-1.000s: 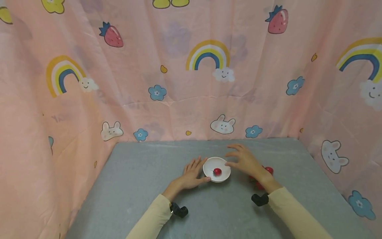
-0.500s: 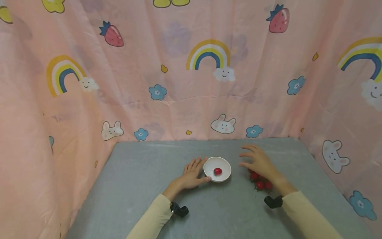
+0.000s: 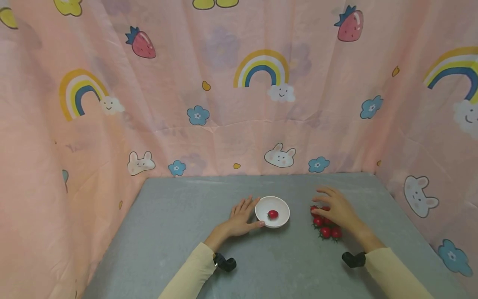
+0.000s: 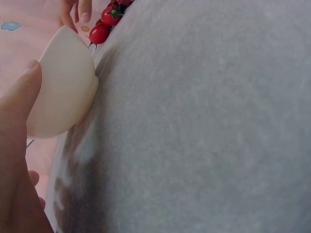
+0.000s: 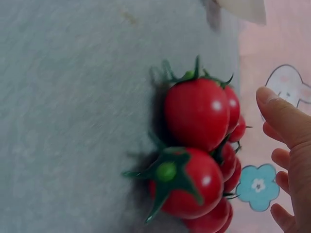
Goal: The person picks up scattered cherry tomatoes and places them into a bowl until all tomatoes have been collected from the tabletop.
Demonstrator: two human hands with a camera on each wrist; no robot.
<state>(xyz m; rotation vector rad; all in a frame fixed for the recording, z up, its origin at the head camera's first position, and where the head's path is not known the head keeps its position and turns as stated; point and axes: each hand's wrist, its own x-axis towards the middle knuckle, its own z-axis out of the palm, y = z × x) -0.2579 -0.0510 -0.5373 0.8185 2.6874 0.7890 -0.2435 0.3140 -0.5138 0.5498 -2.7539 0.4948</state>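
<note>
A small white bowl (image 3: 281, 220) stands on the grey table with one cherry tomato (image 3: 273, 214) inside. My left hand (image 3: 239, 220) rests along the bowl's left side, thumb at the near rim and fingers extended. The thumb also lies against the bowl's wall in the left wrist view. To the right, my right hand (image 3: 337, 209) hovers over a cluster of cherry tomatoes (image 3: 326, 231), fingers spread and holding nothing. In the right wrist view, these red tomatoes (image 5: 197, 114) have green star-shaped tops, and the thumb and fingertips stand just above them. The hand hides part of the cluster.
A pink printed curtain (image 3: 168, 104) surrounds the grey table (image 3: 179, 224) at the back and both sides. Each wrist wears a black camera mount, one on the left (image 3: 225, 263) and one on the right (image 3: 353, 259).
My right hand has moved right, from beside the bowl's right rim to over the tomato cluster. My left hand, the bowl and the tomato in it have stayed in place.
</note>
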